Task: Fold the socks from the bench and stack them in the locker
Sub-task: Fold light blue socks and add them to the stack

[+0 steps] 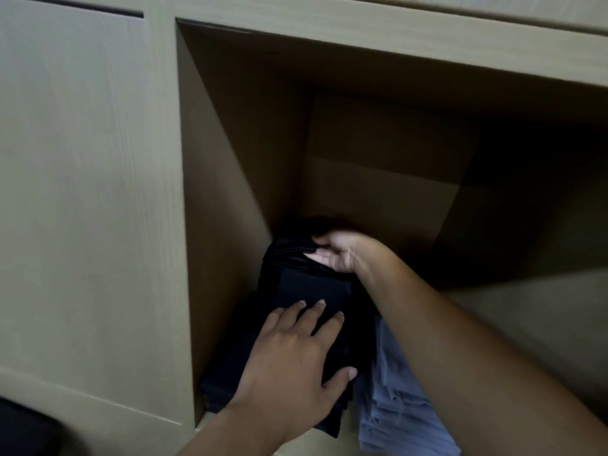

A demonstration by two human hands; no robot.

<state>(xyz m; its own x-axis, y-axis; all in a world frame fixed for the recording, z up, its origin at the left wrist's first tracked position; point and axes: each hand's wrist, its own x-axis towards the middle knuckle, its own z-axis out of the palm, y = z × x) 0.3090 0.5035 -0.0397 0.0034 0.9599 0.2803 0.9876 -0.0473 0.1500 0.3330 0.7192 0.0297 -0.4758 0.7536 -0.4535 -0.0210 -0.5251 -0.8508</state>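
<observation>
No writing, label, brand, number or sign can be read anywhere in the view — not on the pale wooden locker [98, 192], nor on the dark folded socks [309, 291] lying inside its open compartment, nor on the light blue folded cloth [394, 406] just beside the socks. The dim light and blur leave every surface plain.

Open locker [230, 153], pale wood, dim inside. Dark folded socks [312, 291] stacked against its left wall. Left hand [292, 363] lies flat on the stack, fingers [320, 311] straight. Right hand [339, 251] grips the stack's far end. Light blue folded cloth [394, 406] just beside, right.
</observation>
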